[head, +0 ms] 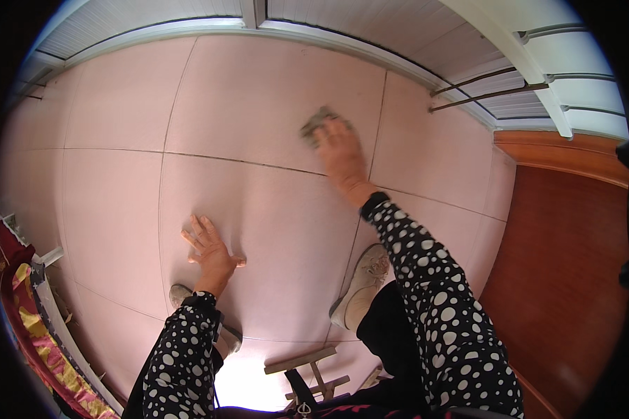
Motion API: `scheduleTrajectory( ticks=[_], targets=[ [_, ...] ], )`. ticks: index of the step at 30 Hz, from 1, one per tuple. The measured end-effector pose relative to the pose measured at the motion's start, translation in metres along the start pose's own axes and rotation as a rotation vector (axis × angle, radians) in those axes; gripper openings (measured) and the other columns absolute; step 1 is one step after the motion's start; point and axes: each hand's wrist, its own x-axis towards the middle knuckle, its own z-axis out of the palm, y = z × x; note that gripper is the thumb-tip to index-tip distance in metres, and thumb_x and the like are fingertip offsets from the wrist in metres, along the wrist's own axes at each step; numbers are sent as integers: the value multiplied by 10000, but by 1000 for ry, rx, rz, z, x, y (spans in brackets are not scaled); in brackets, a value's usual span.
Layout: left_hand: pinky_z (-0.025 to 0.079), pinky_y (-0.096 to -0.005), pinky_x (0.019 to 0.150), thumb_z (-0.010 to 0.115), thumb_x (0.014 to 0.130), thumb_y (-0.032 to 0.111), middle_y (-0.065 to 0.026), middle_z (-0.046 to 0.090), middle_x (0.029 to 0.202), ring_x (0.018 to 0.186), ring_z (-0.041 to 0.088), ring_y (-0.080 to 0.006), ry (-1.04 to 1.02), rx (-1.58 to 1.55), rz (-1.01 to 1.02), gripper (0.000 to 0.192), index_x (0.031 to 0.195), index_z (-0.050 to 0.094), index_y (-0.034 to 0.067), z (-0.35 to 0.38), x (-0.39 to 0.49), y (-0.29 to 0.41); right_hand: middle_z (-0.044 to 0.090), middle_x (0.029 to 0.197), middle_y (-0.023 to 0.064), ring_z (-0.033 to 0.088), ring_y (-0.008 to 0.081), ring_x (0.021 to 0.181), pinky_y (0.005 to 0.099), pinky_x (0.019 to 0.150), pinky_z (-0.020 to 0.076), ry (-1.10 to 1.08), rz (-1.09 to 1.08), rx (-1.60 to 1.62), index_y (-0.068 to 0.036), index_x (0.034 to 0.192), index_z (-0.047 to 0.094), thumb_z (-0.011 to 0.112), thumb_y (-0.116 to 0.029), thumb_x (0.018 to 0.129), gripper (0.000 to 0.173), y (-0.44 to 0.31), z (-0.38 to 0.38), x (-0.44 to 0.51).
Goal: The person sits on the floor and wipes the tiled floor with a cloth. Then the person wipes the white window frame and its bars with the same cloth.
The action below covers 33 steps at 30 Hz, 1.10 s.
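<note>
My right hand (340,152) presses a grey-green cloth (318,123) onto the pink tiled floor (272,209); hand and cloth are slightly blurred. The cloth is bunched under my fingers, so its full shape is hidden. Farther left and nearer to my body, my left hand (209,254) rests with its palm on a tile. Its fingers are spread and it holds nothing. Dark lines between the tiles run past both hands.
A white-framed panel (251,23) borders the floor ahead, with metal rods (482,97) jutting out at right. Reddish-brown wooden furniture (561,272) stands right. Patterned fabric (42,335) hangs left. My shoes (369,269) and a wooden stool (304,361) are close to me.
</note>
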Motion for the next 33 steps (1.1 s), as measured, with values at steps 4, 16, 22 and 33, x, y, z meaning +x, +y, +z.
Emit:
scheduleTrajectory(
  ticks=[4,16,22,33],
  targets=[
    [335,-821,950,970,561,293,-214,-213,1649,1473,-154,-568,22,-30,18,1491,1587,-73,4,-1,-2,-2,441,1521,176,379,348,1418,494,1176,302,5,194,56,-61,1389,554,534,-163,982,420,62,-9,26],
    [332,-827,932,967,566,295,-209,-204,1654,1473,-146,-573,23,-24,33,1490,1587,-80,6,2,-1,-5,545,1384,206,450,381,1342,477,1121,387,96,60,73,-24,1281,617,551,-58,933,355,28,-12,-11],
    [368,-812,928,971,555,286,-206,-196,1657,1478,-139,-565,40,-23,37,1514,1584,-106,18,4,-2,-6,511,1438,217,446,401,1342,483,1142,362,50,114,98,-18,1319,593,540,-67,956,370,43,-16,10],
    [405,-786,873,974,548,372,-300,-165,1633,1457,-80,-620,67,50,70,1504,1563,-43,-74,-1,-6,-4,514,1400,191,432,414,1312,509,1119,355,178,558,74,-25,1292,609,560,-136,957,356,49,18,132]
  ],
)
